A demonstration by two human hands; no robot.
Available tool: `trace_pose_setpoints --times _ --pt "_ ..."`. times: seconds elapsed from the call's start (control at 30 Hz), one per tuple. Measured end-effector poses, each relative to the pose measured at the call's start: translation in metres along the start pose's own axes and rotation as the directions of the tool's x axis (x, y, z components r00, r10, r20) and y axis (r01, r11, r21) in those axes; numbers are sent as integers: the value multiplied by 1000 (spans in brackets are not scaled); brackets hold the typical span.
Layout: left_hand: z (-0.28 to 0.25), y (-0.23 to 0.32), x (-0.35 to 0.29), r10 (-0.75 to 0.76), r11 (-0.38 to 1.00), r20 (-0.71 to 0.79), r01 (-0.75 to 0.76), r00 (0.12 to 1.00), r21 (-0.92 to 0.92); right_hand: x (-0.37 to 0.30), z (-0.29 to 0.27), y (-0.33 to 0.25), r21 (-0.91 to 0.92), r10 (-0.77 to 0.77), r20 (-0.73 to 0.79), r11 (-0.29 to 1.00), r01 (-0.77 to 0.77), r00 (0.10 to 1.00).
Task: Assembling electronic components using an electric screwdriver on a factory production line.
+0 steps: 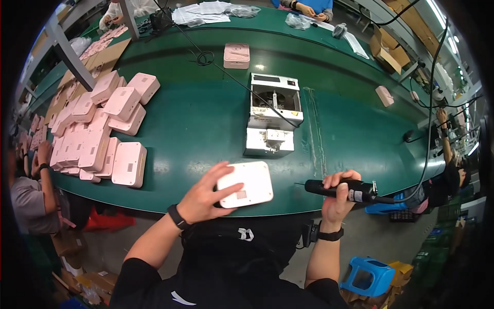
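Observation:
My left hand (202, 200) is closed on a pale, rounded-square plastic casing (256, 180) at the table's near edge. Its thumb lies across the casing's face, near a small slotted vent, and screw holes show by the corners. My right hand (337, 201) is wrapped round a black electric screwdriver (316, 187), held level with its thin bit pointing left, a short gap from the casing. Beyond both hands stands a white and metal screw feeder (272, 135) with an open-topped bay.
A heap of pale pink casings (92, 136) covers the table's left. One more casing (236, 55) sits behind the feeder; a small pink piece (384, 96) lies far right. A black cable (432, 103) hangs at right. Co-workers sit around; a blue stool (368, 276) stands below.

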State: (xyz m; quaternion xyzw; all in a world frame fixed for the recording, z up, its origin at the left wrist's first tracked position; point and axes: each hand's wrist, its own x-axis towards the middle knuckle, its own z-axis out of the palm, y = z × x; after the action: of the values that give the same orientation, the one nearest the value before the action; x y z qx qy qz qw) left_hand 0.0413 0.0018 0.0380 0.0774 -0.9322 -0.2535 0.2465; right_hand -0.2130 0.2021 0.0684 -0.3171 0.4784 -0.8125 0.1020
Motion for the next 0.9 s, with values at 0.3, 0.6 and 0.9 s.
trace_pose_setpoints --times 0.3,0.6,0.9 --pt "25 -6 16 -117 962 145 148 983 -228 23 1 1 -136 127 123 985 -111 984" --pt "38 -21 16 -222 899 99 243 970 -364 86 111 -26 134 -14 199 991 -13 980" --pt "35 -21 17 -196 910 77 211 977 -356 108 139 3 -117 29 238 993 -1 971"
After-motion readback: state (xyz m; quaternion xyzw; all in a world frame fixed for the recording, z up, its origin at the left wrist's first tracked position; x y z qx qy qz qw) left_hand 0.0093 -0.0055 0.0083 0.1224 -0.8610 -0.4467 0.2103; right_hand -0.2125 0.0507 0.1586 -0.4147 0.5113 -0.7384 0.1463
